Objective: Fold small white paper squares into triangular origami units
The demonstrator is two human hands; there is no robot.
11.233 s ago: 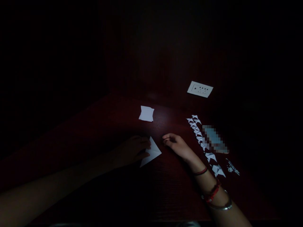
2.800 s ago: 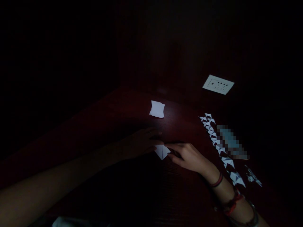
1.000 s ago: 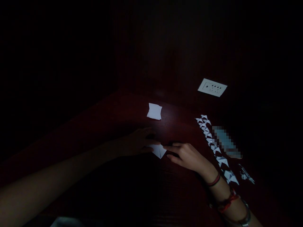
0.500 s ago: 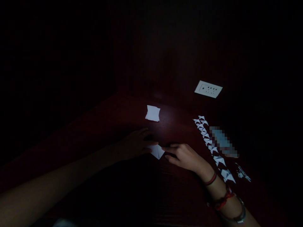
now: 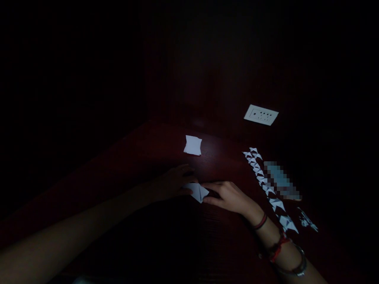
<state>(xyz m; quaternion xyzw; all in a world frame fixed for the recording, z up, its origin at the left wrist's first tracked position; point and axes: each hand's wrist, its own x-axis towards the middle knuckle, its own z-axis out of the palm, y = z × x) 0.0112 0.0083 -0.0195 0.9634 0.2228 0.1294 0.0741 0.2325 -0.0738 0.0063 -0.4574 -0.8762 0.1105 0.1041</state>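
A small white sheet of folded paper point(image 5: 197, 192) lies on the dark red table between my two hands, with a crease running down from its top edge. My left hand point(image 5: 174, 182), in deep shadow, grips the paper's left side, thumb below and fingers above. On the other side my right hand point(image 5: 227, 195) has its index finger at the upper edge and its thumb near the lower right corner, closed about the paper. Farther back sits a stack of white paper squares point(image 5: 193, 145).
To the right runs a row of several folded white paper pieces point(image 5: 262, 179). Beside it lie a blurred-out bluish oval object point(image 5: 281, 179) and a small tangle of white bits point(image 5: 308, 221). A white wall socket point(image 5: 261, 114) is at the back right. The surroundings are very dark.
The right thumb has moved up to the paper's lower right edge. The paper's right part now shows a clearer raised fold. The whole view has shifted slightly.
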